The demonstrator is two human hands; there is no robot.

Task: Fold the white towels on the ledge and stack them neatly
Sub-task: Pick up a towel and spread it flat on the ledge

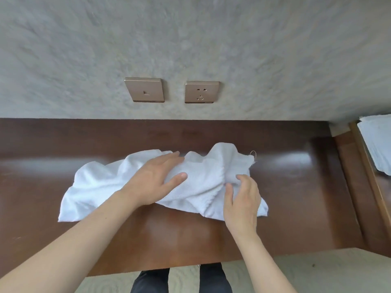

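Dark trouser legs [179, 280] show at the bottom edge, standing on pale carpet [296, 269] just before the glossy dark-brown wooden worktop [296, 187], the ledge under a grey textured wall [190, 39]. Two bare forearms reach over that worktop to a crumpled white terry towel [203, 182] lying unfolded across its middle, bunched into ridges along the far edge and trailing flat toward the left.

On the towel's middle, the left hand [154, 180] lies with fingers straight and spread, pressing the cloth down; its grip is open and closes on nothing. At the towel's right end, the right hand [241, 199] has thumb and fingers curled toward a fold and seems to pinch it, though the fingertips are partly hidden by the cloth. A loose thread loop [253, 153] sticks out at the towel's far right corner.

On the wall above sit two bronze square plates, a switch plate [144, 89] and a power socket [202, 92]. At the far right edge, well apart, another white towel [376, 142] lies on a separate wooden-edged surface [359, 144].
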